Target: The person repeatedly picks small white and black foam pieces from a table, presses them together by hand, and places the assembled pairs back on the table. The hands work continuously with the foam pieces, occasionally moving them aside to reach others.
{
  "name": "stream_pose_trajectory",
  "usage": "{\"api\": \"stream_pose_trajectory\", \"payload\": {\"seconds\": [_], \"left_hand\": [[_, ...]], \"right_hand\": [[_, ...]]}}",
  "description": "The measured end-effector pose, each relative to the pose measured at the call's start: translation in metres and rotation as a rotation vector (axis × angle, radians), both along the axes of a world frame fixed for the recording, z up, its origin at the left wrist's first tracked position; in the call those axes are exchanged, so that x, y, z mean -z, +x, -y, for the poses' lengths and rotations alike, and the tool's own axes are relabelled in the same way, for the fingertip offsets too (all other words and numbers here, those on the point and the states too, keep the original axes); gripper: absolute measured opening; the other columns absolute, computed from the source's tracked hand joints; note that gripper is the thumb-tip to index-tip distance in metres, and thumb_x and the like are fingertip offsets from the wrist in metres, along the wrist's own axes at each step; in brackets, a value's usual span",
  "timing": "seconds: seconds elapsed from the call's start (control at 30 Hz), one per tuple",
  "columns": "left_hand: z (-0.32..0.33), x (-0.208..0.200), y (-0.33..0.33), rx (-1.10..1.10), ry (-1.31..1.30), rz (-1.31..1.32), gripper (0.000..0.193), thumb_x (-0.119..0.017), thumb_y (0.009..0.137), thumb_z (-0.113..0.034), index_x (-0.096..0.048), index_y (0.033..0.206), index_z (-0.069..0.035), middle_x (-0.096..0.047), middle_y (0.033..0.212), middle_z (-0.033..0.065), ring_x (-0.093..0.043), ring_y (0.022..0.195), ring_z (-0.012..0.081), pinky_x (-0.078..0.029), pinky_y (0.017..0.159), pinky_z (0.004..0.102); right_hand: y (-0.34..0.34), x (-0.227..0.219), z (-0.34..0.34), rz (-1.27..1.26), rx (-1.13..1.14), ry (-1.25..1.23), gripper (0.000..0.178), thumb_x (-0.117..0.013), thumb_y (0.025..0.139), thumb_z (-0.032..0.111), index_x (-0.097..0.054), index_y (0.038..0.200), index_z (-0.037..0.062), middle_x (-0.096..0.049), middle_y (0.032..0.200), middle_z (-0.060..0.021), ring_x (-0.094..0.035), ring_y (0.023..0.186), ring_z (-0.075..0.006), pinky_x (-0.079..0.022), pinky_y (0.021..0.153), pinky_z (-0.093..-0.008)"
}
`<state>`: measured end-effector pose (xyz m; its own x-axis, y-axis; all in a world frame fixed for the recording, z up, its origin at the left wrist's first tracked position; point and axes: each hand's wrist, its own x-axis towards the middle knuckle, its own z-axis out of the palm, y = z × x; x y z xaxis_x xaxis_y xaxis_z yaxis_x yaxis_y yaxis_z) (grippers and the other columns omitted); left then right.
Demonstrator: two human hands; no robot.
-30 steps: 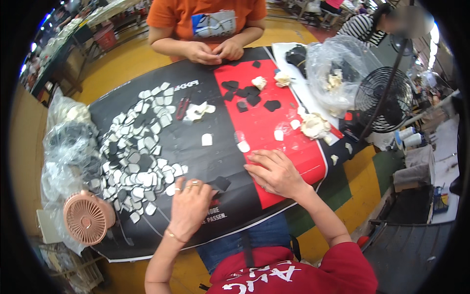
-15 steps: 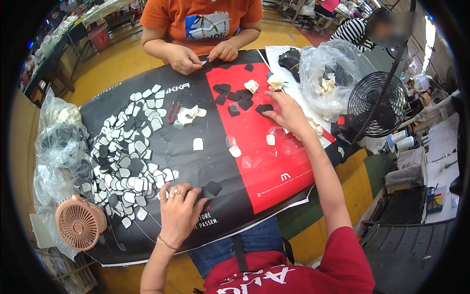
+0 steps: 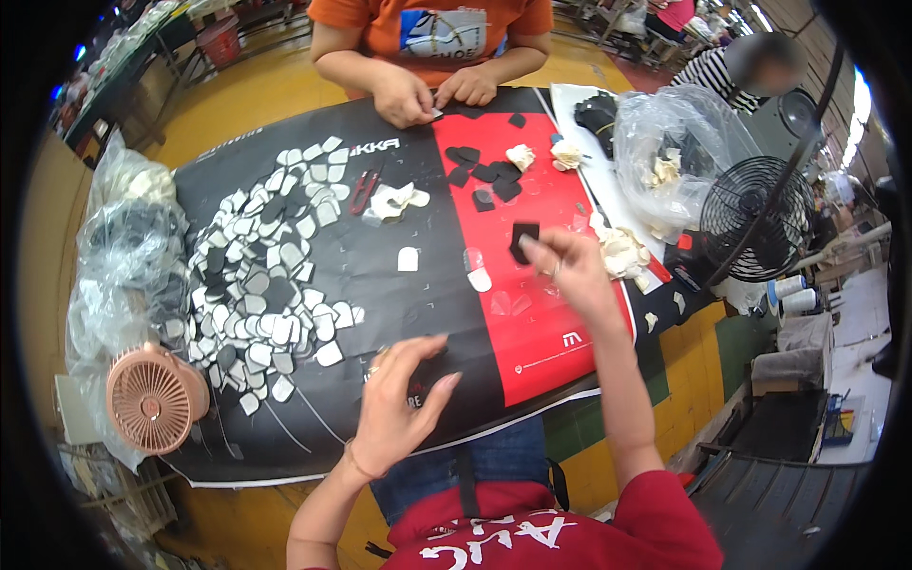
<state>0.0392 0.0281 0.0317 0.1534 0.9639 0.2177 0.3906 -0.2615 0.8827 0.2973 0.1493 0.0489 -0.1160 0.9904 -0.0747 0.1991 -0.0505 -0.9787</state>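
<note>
My right hand (image 3: 578, 271) pinches a small black patch (image 3: 524, 243) above the red part of the table cover. My left hand (image 3: 401, 391) hovers at the near edge over the black part, thumb and fingers apart. A dark shape shows by its fingertips, too indistinct to make out. Several loose black patches (image 3: 494, 173) lie farther off on the red area. A big spread of white and grey rounded patches (image 3: 271, 285) covers the left side. One white patch (image 3: 408, 259) rests alone in the middle, another (image 3: 480, 279) at the red border beside clear film scraps (image 3: 510, 304).
Red-handled snips (image 3: 364, 192) lie near crumpled cream scraps (image 3: 394, 201). A pink fan (image 3: 157, 399) and plastic bags (image 3: 133, 247) stand at left. On the right are a clear bag (image 3: 670, 152) and a black fan (image 3: 760, 218). Across the table, a co-worker's hands (image 3: 432, 97) handle a small piece.
My right hand has picked up a black patch and drawn it nearer. My left hand has shifted right and turned, its thumb now spread. The whole view has shifted slightly.
</note>
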Motion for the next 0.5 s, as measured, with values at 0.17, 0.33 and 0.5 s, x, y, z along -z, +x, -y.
{"api": "stream_pose_trajectory", "payload": {"seconds": [0.17,0.33,0.5], "left_hand": [[-0.024,0.012,0.025,-0.007,-0.258,0.503,0.034,-0.066,0.096,-0.002,-0.058,0.128,0.007,-0.070,0.108,0.0114,-0.070,0.093,0.0128,-0.055,0.083,0.0257],[-0.033,0.018,0.001,0.044,-0.447,0.453,0.030,-0.061,0.098,0.001,-0.059,0.128,0.007,-0.068,0.091,0.0057,-0.070,0.080,0.0097,-0.054,0.074,0.0225],[-0.056,0.012,-0.023,0.063,-0.433,0.112,0.033,-0.062,0.098,-0.001,-0.060,0.131,0.005,-0.062,0.080,0.0039,-0.065,0.071,0.0065,-0.050,0.066,0.0208]], "right_hand": [[-0.078,0.027,0.077,-0.151,0.059,0.138,0.020,-0.071,0.096,0.014,-0.074,0.099,-0.0049,-0.069,0.087,-0.0052,-0.061,0.082,-0.0090,-0.048,0.071,-0.0257],[-0.078,0.036,0.080,0.127,0.272,0.355,0.019,-0.072,0.093,0.010,-0.074,0.101,-0.0061,-0.071,0.096,-0.0184,-0.068,0.093,-0.0250,-0.052,0.083,-0.0345],[-0.066,0.033,0.082,0.374,0.147,0.259,0.024,-0.076,0.090,0.022,-0.073,0.082,-0.0010,-0.064,0.081,-0.0090,-0.062,0.082,-0.0260,-0.046,0.076,-0.0385]]}}
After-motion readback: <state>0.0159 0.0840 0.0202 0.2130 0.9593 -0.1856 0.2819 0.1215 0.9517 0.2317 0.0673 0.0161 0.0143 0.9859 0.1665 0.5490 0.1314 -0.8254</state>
